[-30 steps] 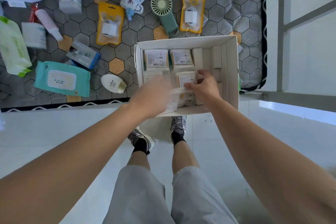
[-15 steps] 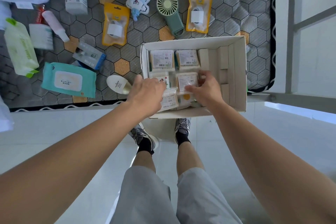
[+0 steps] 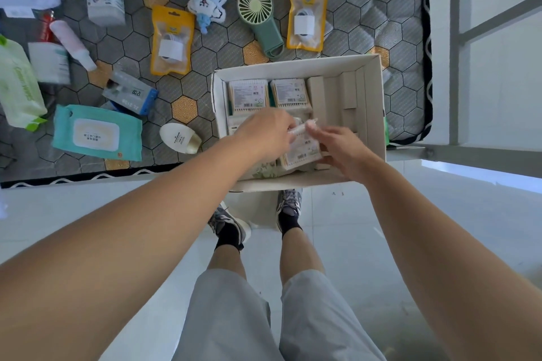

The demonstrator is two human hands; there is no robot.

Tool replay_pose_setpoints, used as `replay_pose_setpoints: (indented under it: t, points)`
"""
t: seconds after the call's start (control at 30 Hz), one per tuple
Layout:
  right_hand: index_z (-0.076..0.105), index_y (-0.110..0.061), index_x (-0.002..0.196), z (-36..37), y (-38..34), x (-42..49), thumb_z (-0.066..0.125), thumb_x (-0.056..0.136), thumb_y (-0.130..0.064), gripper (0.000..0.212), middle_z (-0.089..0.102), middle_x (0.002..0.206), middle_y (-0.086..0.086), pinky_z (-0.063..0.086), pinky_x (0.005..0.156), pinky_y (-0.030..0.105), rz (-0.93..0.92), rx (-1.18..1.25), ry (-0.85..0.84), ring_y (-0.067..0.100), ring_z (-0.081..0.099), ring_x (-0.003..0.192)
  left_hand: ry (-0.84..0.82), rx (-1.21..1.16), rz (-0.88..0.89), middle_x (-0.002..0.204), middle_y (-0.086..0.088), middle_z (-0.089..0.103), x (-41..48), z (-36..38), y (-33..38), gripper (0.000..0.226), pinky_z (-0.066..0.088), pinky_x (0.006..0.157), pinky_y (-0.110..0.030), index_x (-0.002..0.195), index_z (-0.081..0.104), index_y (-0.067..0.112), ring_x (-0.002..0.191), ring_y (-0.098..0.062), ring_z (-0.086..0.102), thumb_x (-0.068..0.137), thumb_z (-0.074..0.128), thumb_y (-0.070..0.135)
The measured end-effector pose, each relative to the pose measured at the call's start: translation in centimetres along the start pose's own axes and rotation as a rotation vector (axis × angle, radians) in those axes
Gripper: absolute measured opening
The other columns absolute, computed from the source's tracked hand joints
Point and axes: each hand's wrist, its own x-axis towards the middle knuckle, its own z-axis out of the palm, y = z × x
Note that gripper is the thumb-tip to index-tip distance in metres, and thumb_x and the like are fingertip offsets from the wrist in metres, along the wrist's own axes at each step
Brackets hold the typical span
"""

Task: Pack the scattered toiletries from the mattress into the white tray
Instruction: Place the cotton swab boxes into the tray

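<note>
White tray (image 3: pixel 374 114) at the mattress (image 3: pixel 396 38) near edge, its right part open beside upright cartons. Outside, left: wipes pack (image 3: pixel 98 132), oval bottle (image 3: pixel 179 138); behind: green fan (image 3: pixel 258 16). Left hand (image 3: pixel 264 133) and right hand (image 3: pixel 337 146) inside the tray, both apparently pinching one blurred swab box (image 3: pixel 300 149).

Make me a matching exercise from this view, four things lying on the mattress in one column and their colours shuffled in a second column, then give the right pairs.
Things:
1. handheld fan with round grille
2. flat wet-wipes pack with pale label
3. hanging pouch holding a white charger
4. slim tube with white cap

Colours:
A. yellow
B. pink
C. green
D. teal

Pairs: 1-C, 2-D, 3-A, 4-B
</note>
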Motion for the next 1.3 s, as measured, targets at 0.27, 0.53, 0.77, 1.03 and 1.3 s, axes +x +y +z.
replay_pose_setpoints:
  t: [0.27,0.53,0.77,1.03,1.3]
  points:
    - [0.068,-0.023,0.099,-2.4,0.7,0.2,0.072,0.093,-0.025,0.007,0.075,0.102,0.001,0.057,0.095,0.039,0.091,-0.333,0.040,0.020,0.071,0.100,-0.116,0.542,0.103,0.157,-0.012,0.035,1.1,1.3,0.2,0.071,0.023,0.117,-0.060,0.145,0.048,0.035,0.143,-0.034,0.033,0.080,0.075,0.034]
    - [0.057,-0.023,0.091,-3.0,0.4,0.4,0.071,0.094,-0.026,0.014,0.061,0.083,-0.007,0.043,0.058,0.025,-0.003,-0.726,0.106,0.009,0.058,0.071,0.160,0.564,0.138,0.141,-0.007,0.052,1.8,3.0,-1.5,0.064,0.036,0.105,-0.047,0.138,0.050,0.025,0.122,-0.029,0.051,0.083,0.075,0.042]
    - [0.060,-0.014,0.107,-2.4,-0.3,1.2,0.069,0.095,-0.028,0.021,0.062,0.085,0.002,0.041,0.058,0.028,-0.004,-0.967,0.061,0.017,0.058,0.076,0.170,0.491,0.168,0.144,-0.008,0.050,1.8,3.0,-2.4,0.060,0.037,0.110,-0.046,0.139,0.055,0.021,0.126,-0.030,0.048,0.085,0.075,0.039]
    - [0.046,-0.021,0.135,-0.1,-0.4,0.3,0.058,0.101,-0.028,0.037,0.061,0.108,0.003,0.042,0.062,0.026,-0.164,-0.945,-0.032,0.011,0.057,0.079,0.184,0.402,0.150,0.137,-0.014,0.041,1.4,2.4,-2.0,0.042,0.052,0.103,-0.045,0.125,0.066,0.010,0.124,-0.034,0.042,0.085,0.076,0.020]
    - [0.045,-0.013,0.129,0.7,0.9,1.3,0.065,0.095,-0.042,0.049,0.064,0.116,0.009,0.054,0.075,0.035,-0.130,-0.814,0.049,0.024,0.063,0.093,0.182,0.421,0.168,0.120,-0.011,0.043,1.2,2.2,-2.4,0.055,0.051,0.095,-0.042,0.140,0.055,0.014,0.112,-0.030,0.043,0.088,0.073,0.020]
